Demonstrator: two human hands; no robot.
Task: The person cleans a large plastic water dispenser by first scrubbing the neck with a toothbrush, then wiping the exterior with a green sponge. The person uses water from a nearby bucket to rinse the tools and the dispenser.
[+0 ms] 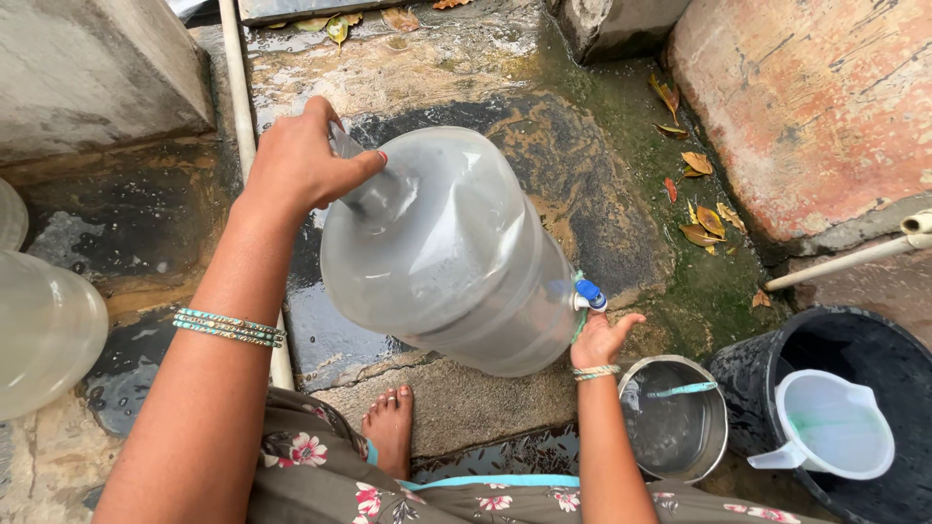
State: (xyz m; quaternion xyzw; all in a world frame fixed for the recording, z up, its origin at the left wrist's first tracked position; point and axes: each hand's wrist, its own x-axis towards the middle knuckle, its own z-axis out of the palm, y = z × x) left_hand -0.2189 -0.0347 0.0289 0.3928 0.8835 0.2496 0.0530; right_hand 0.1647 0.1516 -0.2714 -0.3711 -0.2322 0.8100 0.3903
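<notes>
Large translucent plastic water jug (447, 252) is tilted on its side over the wet concrete floor (466, 58), neck toward the far side. Left hand (301, 160): grip clamped on the jug's neck. Right hand (600, 340): grip apart, palm up against the jug's base, just under its blue tap (588, 294). Round steel pot (675, 419) sits beside the right wrist; black bucket (854, 359) holds a white plastic measuring jug (830, 427).

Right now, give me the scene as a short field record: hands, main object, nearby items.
left hand: grips neck of water jug
right hand: under jug base, beside blue tap
water jug: large, translucent, tilted, held off wet ground
steel pot: by right wrist, holds water
black bucket: far right, white measuring jug inside
second jug: left edge
</notes>
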